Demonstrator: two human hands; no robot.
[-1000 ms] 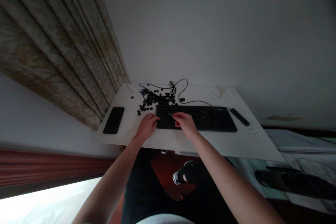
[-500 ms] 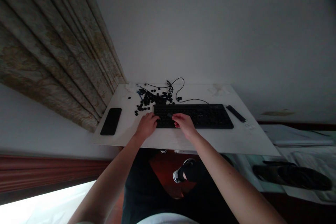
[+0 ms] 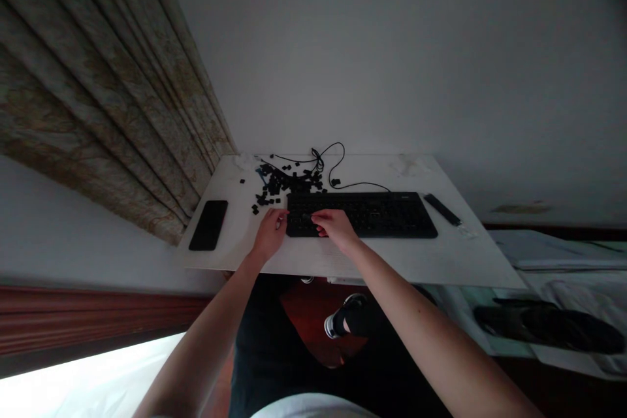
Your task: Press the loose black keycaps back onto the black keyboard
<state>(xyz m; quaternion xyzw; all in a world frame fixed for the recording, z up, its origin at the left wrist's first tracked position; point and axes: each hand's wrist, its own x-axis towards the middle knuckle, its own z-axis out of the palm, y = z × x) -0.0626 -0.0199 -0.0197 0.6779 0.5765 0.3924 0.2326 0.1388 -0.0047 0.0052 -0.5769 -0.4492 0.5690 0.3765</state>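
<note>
A black keyboard (image 3: 399,217) lies lengthwise on the white table (image 3: 392,260). Over its left part, my right hand (image 3: 336,228) is closed in a pinch on a small dark keycap (image 3: 307,216), just above the keys. My left hand (image 3: 270,235) rests by the keyboard's left end with its fingers loosely apart, and I see nothing in it. Behind the left end, loose black keycaps (image 3: 280,183) lie in a scattered heap.
A black phone (image 3: 208,225) lies at the table's left. Behind the keyboard curls its black cable (image 3: 337,155). To the right is a dark narrow bar (image 3: 442,210) with a clear scrap by it. A patterned curtain (image 3: 122,91) hangs on the left.
My right hand has moved a little left over the keyboard, with the keycap still pinched. My left hand has drawn back left, off the keyboard's edge.
</note>
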